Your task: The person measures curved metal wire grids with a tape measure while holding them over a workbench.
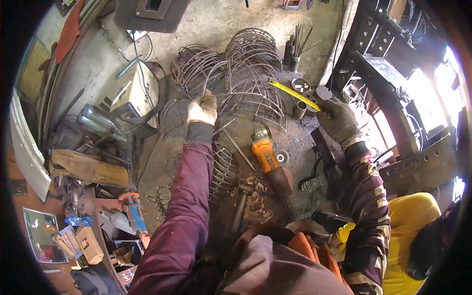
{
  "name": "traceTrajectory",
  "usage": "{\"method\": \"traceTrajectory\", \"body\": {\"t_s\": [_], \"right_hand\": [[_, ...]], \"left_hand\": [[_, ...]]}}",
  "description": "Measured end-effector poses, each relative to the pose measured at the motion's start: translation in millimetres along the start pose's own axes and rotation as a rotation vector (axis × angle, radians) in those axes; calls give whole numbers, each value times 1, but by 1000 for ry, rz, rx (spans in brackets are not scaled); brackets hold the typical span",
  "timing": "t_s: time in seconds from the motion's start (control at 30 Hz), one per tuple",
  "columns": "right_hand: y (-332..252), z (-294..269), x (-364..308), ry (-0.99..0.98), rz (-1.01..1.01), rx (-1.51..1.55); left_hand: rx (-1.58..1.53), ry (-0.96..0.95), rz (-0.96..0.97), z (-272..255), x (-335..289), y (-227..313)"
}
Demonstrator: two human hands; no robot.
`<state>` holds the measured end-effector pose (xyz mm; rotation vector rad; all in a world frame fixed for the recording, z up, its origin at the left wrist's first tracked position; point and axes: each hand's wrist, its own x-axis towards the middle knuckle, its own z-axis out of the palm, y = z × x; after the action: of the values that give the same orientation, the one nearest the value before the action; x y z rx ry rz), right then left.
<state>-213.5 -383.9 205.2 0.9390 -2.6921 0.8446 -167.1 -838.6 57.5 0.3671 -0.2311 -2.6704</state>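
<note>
Measuring is the step in hand, by my judgement. My left hand, in a pale glove, is clenched on a bent wire at the near edge of the wire cages. My right hand, in a dark glove, grasps the tape measure, its yellow blade stretched toward the cages' right side. To read true, I should keep the blade taut and level. The orange grinder lies below the cages, untouched.
</note>
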Motion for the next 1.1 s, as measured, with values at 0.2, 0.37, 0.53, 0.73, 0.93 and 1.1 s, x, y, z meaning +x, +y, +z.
{"method": "traceTrajectory", "body": {"t_s": [0.2,0.37,0.53,0.73,0.93,1.1], "right_hand": [[-14,-8,-9,56,-46,-43],[-42,-7,-9,123,-224,-47],[-45,-9,-9,73,-219,-144],[-45,-2,-7,66,-221,-166],[-48,3,-8,152,-273,-200],[-53,2,-7,136,-307,-244]], "left_hand": [[142,-389,-3,74,-91,-63],[318,-504,29,97,-138,-76],[331,-473,41,104,-142,-80],[289,-438,42,91,-135,-78],[190,-438,8,95,-134,-58],[253,-342,-15,83,-139,-63]]}}
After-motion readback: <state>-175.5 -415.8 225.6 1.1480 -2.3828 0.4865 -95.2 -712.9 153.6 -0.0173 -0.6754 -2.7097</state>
